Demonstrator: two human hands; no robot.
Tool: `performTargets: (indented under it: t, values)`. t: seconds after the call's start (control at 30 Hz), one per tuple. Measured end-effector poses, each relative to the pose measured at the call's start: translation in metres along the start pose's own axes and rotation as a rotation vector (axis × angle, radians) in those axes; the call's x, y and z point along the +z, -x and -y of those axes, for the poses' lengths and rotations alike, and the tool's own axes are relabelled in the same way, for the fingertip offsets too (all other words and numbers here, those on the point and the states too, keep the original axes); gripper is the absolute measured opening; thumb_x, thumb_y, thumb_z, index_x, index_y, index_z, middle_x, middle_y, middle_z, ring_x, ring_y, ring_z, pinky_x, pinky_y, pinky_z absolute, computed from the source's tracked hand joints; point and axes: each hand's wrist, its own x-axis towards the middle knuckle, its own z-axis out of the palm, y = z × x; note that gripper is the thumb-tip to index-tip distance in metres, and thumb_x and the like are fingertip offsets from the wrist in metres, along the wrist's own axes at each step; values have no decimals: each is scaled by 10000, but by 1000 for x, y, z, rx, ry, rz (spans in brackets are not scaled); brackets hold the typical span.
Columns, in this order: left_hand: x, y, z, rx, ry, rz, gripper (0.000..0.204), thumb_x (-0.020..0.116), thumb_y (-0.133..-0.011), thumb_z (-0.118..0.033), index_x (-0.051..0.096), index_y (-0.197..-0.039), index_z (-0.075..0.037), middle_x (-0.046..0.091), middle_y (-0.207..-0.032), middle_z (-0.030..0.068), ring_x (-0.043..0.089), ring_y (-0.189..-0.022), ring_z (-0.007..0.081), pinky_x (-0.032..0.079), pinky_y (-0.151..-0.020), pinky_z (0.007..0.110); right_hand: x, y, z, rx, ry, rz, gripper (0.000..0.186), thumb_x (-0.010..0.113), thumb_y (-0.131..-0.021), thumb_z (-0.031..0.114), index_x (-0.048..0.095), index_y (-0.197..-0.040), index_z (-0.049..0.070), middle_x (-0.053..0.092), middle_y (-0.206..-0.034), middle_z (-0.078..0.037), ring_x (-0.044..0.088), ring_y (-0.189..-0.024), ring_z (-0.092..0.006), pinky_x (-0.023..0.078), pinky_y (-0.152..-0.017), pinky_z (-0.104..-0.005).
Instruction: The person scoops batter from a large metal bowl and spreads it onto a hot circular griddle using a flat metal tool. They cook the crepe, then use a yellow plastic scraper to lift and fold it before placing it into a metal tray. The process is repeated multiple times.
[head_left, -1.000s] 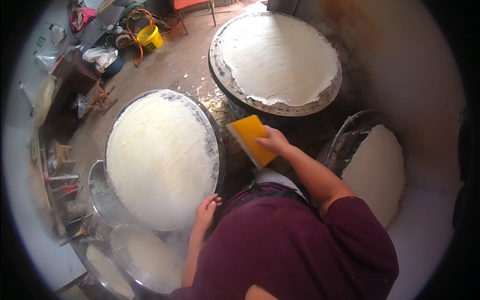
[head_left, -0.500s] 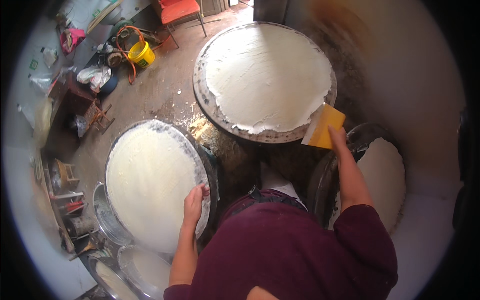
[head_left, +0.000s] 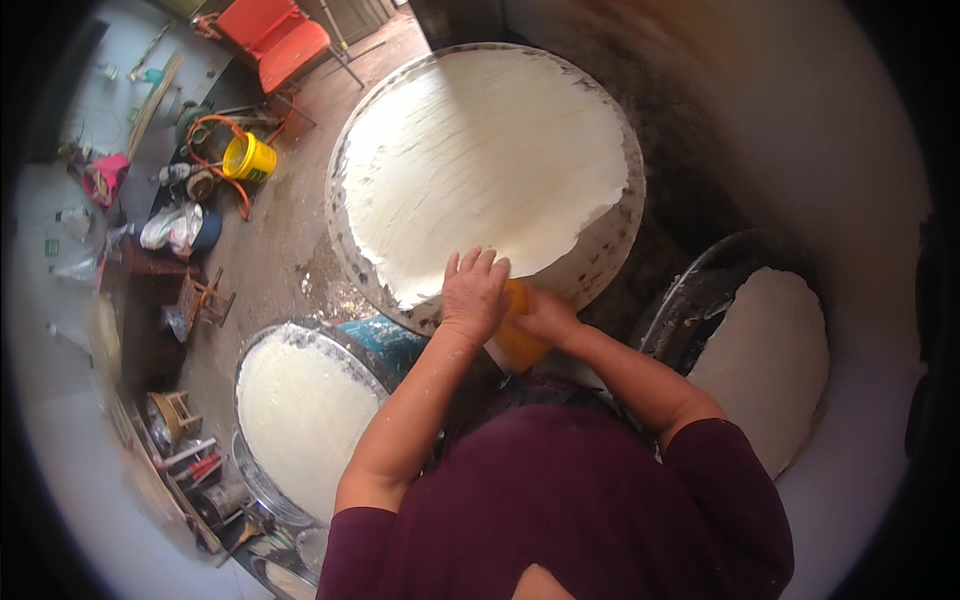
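A large round griddle (head_left: 337,215) fills the top middle, coated with a thin white sheet (head_left: 480,150) with ragged edges. My left hand (head_left: 472,290) reaches to its near rim, fingers extended over the sheet's edge; whether it touches cannot be told. Just right of it my right hand (head_left: 545,320) grips a yellow scraper (head_left: 518,350), partly hidden behind both hands. Part of the sheet's right edge is pulled back, baring dark-spotted griddle surface.
Another white-coated round pan (head_left: 300,420) is at lower left, metal basins below it. A third griddle (head_left: 760,370) stands right, beside a wall. Along the left are a red chair (head_left: 280,40), a yellow bucket (head_left: 250,157), an orange hose and stools.
The view has turned toward the far griddle. My left hand has left the left pan for that griddle's near rim. The scraper moved from the griddle's right edge to beside my left hand.
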Motion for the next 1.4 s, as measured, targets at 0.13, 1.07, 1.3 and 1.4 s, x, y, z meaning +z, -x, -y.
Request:
performTargets:
  t: [0.13,1.07,1.3,1.4]
  values:
    - [2,-31,6,61,-6,-66,31,589,-701,-128,566,-712,-145,624,-822,-8,588,-908,208,386,-903,458,-40,5,6,-85,20,33,497,663,-691,318,537,-1094,56,609,-972,-185,583,-916,-342,461,-781,-388]
    - [-179,-105,122,-354,464,-349,124,566,-857,-52,592,-942,34,626,-792,33,529,-702,54,415,-613,196,-261,-178,-58,-52,335,-683,318,510,-789,72,616,-1064,190,620,-979,-132,587,-918,-306,470,-745,-422]
    - [-155,-36,111,-588,633,-649,136,575,-869,-68,593,-962,30,632,-907,64,562,-791,78,422,-705,189,-99,-71,-5,-947,531,-256,241,558,-656,115,617,-890,116,586,-912,-92,568,-858,-268,464,-712,-394]
    - [-167,-53,126,-596,645,-611,117,569,-871,-60,583,-942,32,631,-898,66,560,-787,75,423,-699,189,-48,-79,35,-982,483,-28,230,554,-647,131,617,-868,119,576,-909,-73,544,-887,-243,442,-739,-379]
